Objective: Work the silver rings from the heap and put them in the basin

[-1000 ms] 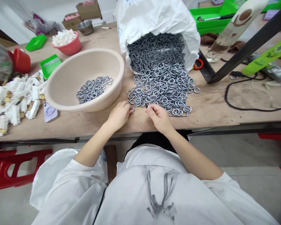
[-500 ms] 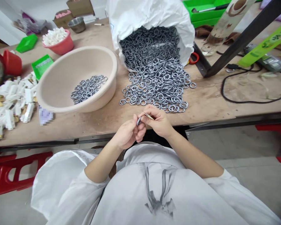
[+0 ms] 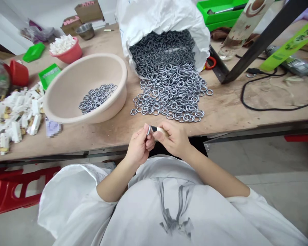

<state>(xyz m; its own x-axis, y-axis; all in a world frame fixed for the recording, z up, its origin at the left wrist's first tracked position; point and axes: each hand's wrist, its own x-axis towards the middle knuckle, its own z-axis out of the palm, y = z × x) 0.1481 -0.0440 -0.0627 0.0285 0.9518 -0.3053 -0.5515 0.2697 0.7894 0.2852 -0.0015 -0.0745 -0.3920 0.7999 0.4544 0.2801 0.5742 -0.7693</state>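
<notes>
My left hand [image 3: 139, 146] pinches a small grey metal ring [image 3: 148, 130] at the table's near edge. My right hand [image 3: 176, 139] meets it from the right, holding a short pale stick-like piece [image 3: 160, 130] with a dark tip against the ring. Just beyond the hands a heap of grey rings [image 3: 169, 92] spills out of a white sack [image 3: 159, 20] lying on its side. A beige basin [image 3: 66, 102] to the left holds a smaller batch of rings [image 3: 97, 97].
White and brass parts [image 3: 14, 118] lie at the left, with a phone [image 3: 53, 128] near the basin. Behind are a pink bowl [image 3: 68, 54], green trays [image 3: 50, 73] and a red cup [image 3: 19, 73]. A black cable [image 3: 269, 108] and a dark metal bar [image 3: 259, 42] occupy the right.
Both hands left the ring heap and drew back to the table's edge. The left hand took up a ring; the right hand brought the small piece against it.
</notes>
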